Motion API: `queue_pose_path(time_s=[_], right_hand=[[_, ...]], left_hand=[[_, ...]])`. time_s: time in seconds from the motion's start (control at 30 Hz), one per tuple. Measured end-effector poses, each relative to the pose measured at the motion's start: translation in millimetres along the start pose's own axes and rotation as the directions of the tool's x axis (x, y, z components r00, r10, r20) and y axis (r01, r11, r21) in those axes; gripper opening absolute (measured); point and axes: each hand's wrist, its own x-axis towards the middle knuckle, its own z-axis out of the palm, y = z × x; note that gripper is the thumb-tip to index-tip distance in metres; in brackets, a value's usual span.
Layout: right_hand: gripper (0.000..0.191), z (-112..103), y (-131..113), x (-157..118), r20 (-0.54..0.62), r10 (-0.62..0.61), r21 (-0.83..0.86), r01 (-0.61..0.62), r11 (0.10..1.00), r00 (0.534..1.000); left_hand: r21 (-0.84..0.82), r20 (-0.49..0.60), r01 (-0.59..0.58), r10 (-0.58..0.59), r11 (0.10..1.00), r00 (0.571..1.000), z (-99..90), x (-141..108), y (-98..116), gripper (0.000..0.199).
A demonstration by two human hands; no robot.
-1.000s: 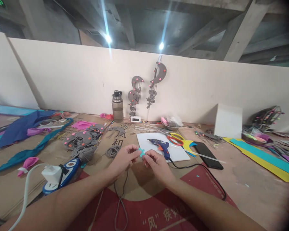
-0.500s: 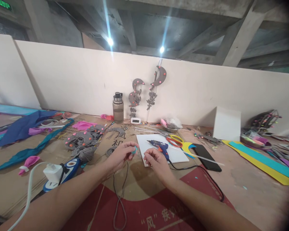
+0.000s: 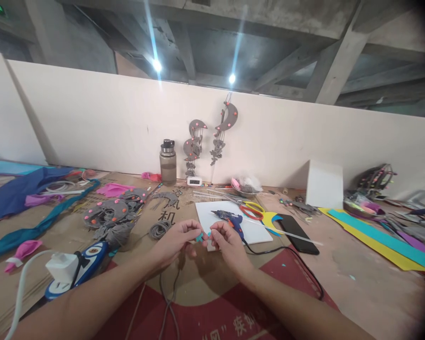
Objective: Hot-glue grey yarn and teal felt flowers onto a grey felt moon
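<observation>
Over the middle of the table, my left hand (image 3: 179,243) pinches a small teal piece (image 3: 199,237) between thumb and fingers. Its exact shape is too small to make out. My right hand (image 3: 228,243) is closed in a pinch right beside it, fingertips at the right end of the teal piece. A thin grey cord (image 3: 175,283) hangs or lies below my left hand. Just behind my right hand, a blue hot glue gun (image 3: 235,223) lies on a white board (image 3: 257,231). A coil of grey cord (image 3: 159,230) is left of my hands.
Scissors (image 3: 253,210) and a black phone (image 3: 299,233) lie to the right. A power strip (image 3: 95,255) with a white plug (image 3: 62,268) stands left, beside grey felt pieces with pink dots (image 3: 109,212). A bottle (image 3: 168,165) stands by the white partition (image 3: 109,118).
My right hand has moved in to meet my left, closing the gap at the teal piece. The whole view has shifted slightly, so the table things appear farther left.
</observation>
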Motion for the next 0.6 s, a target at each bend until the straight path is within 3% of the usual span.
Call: queue_pose_path(time_s=[0.27, 0.43, 0.6], right_hand=[[0.015, 2.5, 1.8, -1.9, 0.021, 0.015, -0.011, -0.015, 1.0, 1.0], [0.014, 4.5, 0.9, -3.8, 0.042, 0.02, -0.044, -0.019, 0.999, 0.999], [0.015, 5.1, -0.9, -6.1, 0.058, -0.013, -0.076, 0.018, 0.997, 0.998]], left_hand=[[0.218, 0.012, 0.06, -0.065, 0.974, 0.998, 1.5, -2.2, -7.6, 0.029], [0.218, 0.018, 0.05, -0.056, 0.975, 0.998, 2.2, -1.0, -10.2, 0.025], [0.198, -0.054, 0.093, -0.084, 0.976, 0.995, 6.3, -2.8, -4.8, 0.024]])
